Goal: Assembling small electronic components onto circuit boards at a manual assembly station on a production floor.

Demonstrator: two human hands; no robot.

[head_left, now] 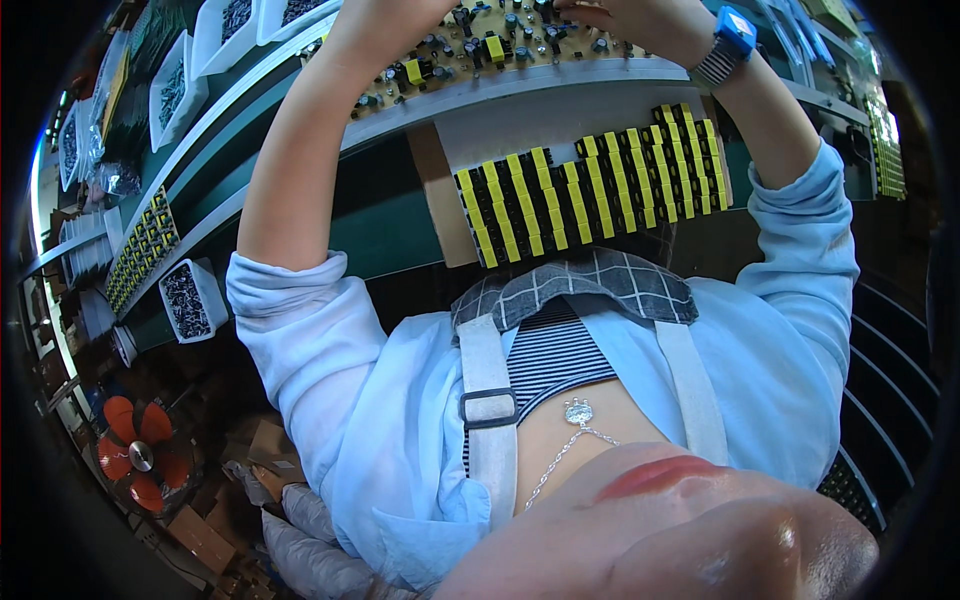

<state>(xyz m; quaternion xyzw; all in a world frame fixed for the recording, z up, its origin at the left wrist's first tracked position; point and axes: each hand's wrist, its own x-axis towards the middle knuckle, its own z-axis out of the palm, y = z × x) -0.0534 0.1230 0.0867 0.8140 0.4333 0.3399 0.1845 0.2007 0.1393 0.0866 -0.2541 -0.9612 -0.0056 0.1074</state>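
Observation:
Both my hands are over a tan circuit board panel (pixel 470 50) at the top edge. Capacitors and several yellow-and-black transformers stand on it. My left hand (pixel 405 14) is at the panel's left part, its fingers cut off by the picture's edge. At the right part is my right hand (pixel 640 25), with a blue watch (pixel 736 33) on its wrist. Bent fingers of it show in part just above the components; whether they hold anything is hidden. Nearer my body, rows of yellow-and-black transformers (pixel 590 195) fill part of a shallow cardboard tray (pixel 440 200).
A metal rail (pixel 540 76) runs between panel and tray. White bins (pixel 180 95) of small parts line the far left, and another white bin (pixel 192 300) holds dark parts. Beside it lies a block of transformers (pixel 145 250). An orange-bladed fan (pixel 140 455) stands lower left, near cardboard boxes (pixel 275 450).

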